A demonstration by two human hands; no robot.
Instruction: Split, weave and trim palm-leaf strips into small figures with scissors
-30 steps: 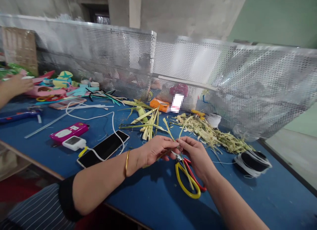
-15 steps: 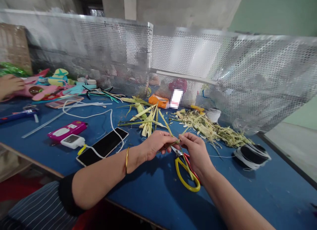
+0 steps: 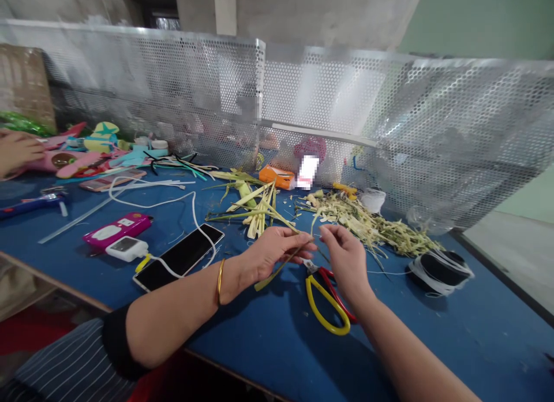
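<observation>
At the blue tabletop's (image 3: 259, 344) far left corner, another person's hand (image 3: 19, 153), cut off by the frame, touches pink flat pieces (image 3: 80, 162). Nearer the left edge, a blue-handled tool (image 3: 30, 205) is cropped too. A white cable crosses a black-screened smartphone (image 3: 179, 257). The left hand (image 3: 277, 249) pinches thin green leaf strips (image 3: 277, 272) above the table's middle, its fingers hiding their crossing. Beneath, scissors with yellow and red handles (image 3: 310, 298) have their blades mostly covered. The right hand's (image 3: 346, 257) thumb and forefinger press together; whether they grip a strip, I cannot tell.
</observation>
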